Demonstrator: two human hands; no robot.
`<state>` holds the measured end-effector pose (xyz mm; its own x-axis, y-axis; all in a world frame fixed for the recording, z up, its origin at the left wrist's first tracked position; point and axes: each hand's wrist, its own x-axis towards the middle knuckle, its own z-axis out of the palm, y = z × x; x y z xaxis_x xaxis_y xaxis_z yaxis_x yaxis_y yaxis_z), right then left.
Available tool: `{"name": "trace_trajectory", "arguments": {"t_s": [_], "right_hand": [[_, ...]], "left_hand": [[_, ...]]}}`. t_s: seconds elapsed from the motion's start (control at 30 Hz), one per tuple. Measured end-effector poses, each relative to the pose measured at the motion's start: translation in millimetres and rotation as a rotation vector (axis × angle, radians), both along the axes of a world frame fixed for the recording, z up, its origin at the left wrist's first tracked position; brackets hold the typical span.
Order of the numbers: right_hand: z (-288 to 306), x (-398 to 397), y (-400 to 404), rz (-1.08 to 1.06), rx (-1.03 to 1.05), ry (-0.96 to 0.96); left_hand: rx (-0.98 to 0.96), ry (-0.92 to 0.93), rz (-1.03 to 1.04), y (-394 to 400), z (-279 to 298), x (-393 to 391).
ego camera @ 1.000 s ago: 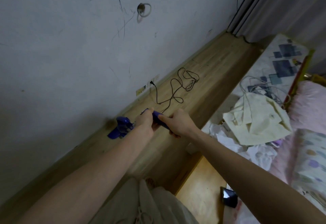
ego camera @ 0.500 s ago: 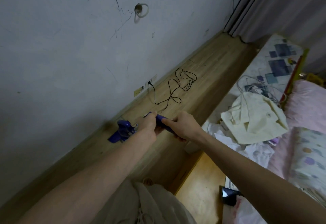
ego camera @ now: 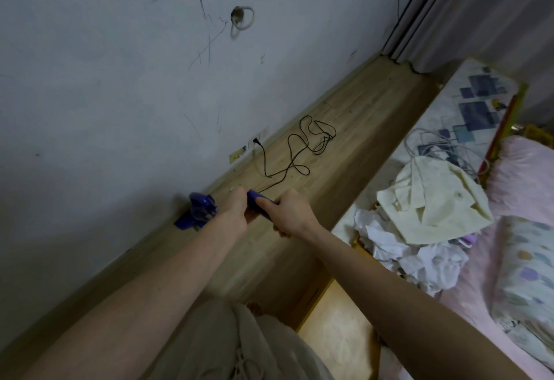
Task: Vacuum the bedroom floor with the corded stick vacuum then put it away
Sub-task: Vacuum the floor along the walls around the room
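- Vacuum (ego camera: 198, 210), blue, lay low on the wooden platform (ego camera: 344, 128), its body right against the wall (ego camera: 105, 95) and its handle running back toward me.
- I saw my left hand (ego camera: 235, 210) curled round the handle just behind the vacuum's body.
- My right hand (ego camera: 286, 213) gripped the same handle a little further from the body, fingers wrapped under it, touching or nearly touching the left hand.
- From the handle's end the black cord (ego camera: 299, 152) ran away from the vacuum across the platform, lay in loose loops, and ended at a plug in the wall socket (ego camera: 256, 141) beyond the vacuum.
- Past the platform's far edge from the vacuum I saw a bed (ego camera: 524, 259) with a cream cloth (ego camera: 431, 203) and crumpled white clothes heaped on it.
- Grey curtains (ego camera: 479, 11) hung at the far end of the platform, well apart from the vacuum.
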<state>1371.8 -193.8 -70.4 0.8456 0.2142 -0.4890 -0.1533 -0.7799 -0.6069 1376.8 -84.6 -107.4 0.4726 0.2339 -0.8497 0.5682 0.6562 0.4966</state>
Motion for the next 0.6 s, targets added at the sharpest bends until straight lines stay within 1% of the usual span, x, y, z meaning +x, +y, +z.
{"name": "trace_trajectory", "arguments": {"t_s": [0.17,0.33,0.6], "right_hand": [[6.4,-1.9,-5.6,0.067,-0.013,0.032],[11.9,0.2,-12.7,0.105,-0.029,-0.010],[0.0,6.2,-8.6,0.069,0.021,-0.004]], "left_hand": [[-0.017,0.012,-0.029,-1.1,3.2,-3.6],[-0.048,0.018,-0.020,-2.6,4.9,-7.3],[-0.093,-0.038,0.028,4.7,-1.1,-4.0]]}}
